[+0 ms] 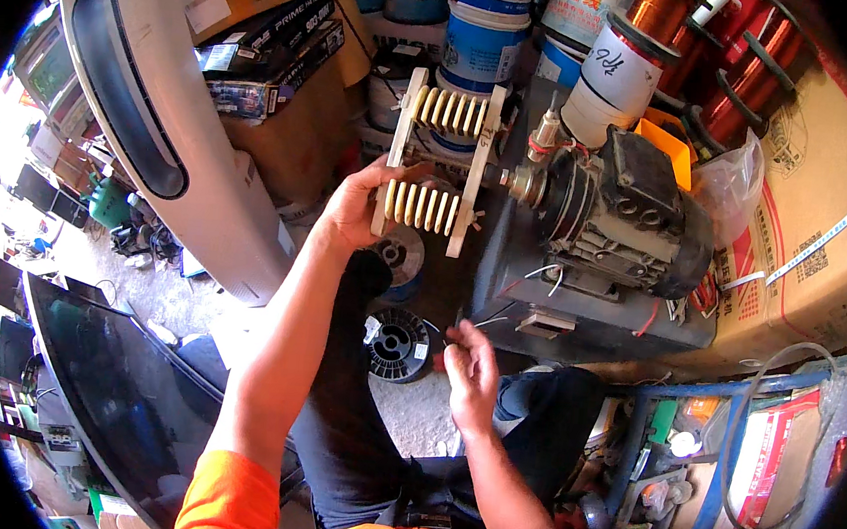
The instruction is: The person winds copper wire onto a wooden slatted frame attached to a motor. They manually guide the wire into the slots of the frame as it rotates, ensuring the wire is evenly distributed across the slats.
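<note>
A coil winding former [426, 205] with two pale end bars and cream ribbed rollers is mounted on the shaft of a dark, dusty electric motor [636, 217]. My left hand [357, 205] grips the former's left bar near its middle; some fingers are hidden behind it. Lower down, in front of the motor's stand, my right hand [472, 373] hangs above my knees with its fingers curled in. A thin pale wire end shows close to those fingertips, but I cannot make out what they hold. Below, a black wire spool [397, 346] lies on the floor.
The motor sits on a grey metal stand [588, 327]. Blue and white buckets [485, 51] are stacked behind, beside copper wire reels [751, 81]. A tall pale appliance [148, 94] leans on the left; a blue-framed shelf [727, 457] of parts is at right.
</note>
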A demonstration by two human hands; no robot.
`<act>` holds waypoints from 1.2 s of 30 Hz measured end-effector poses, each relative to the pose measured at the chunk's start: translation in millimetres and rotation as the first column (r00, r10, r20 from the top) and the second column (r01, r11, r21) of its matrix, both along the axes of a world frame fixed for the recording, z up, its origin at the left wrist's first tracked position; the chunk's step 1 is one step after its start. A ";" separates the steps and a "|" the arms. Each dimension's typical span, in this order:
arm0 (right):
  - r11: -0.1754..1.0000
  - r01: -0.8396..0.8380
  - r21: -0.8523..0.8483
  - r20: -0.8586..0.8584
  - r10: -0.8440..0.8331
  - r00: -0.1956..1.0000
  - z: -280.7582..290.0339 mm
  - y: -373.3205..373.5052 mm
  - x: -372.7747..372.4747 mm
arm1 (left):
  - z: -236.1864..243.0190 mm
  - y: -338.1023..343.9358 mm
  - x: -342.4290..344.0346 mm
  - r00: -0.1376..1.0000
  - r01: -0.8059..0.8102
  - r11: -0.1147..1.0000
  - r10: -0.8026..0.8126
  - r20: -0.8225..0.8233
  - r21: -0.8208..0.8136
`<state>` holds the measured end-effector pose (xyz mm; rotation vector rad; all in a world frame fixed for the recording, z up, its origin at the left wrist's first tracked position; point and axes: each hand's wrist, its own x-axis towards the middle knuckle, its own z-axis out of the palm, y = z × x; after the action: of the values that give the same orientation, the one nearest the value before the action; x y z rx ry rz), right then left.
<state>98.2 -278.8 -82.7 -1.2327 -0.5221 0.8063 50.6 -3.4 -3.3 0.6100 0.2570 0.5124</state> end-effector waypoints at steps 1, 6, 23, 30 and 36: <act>0.998 -0.020 -0.060 -0.078 0.016 0.997 -1.3 -4.8 -5.0 | 6.3 -5.0 -1.6 0.998 -0.058 0.995 0.057 0.022 0.075; 0.989 -0.107 -0.100 -0.090 0.098 0.991 -25.3 -25.4 -23.5 | -1.3 0.8 -1.6 1.000 -0.005 1.000 0.005 0.016 -0.008; 0.988 -0.116 0.105 0.304 0.080 0.949 124.5 56.9 45.3 | 15.9 -6.2 -4.2 0.919 -0.240 0.890 0.337 -0.203 0.388; 0.996 0.035 -0.078 0.942 0.085 -0.325 198.7 205.1 108.8 | 15.3 -11.6 9.0 0.802 -0.340 0.706 0.563 -0.201 0.621; 0.830 0.222 -0.511 0.763 0.557 -0.328 210.3 241.3 111.7 | 6.9 -9.8 14.3 0.822 -0.400 0.698 0.559 -0.104 0.594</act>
<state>209.9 -37.5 127.6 -2.2680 -2.1814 -0.2602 64.9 -13.1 3.5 1.2031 0.5601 1.0424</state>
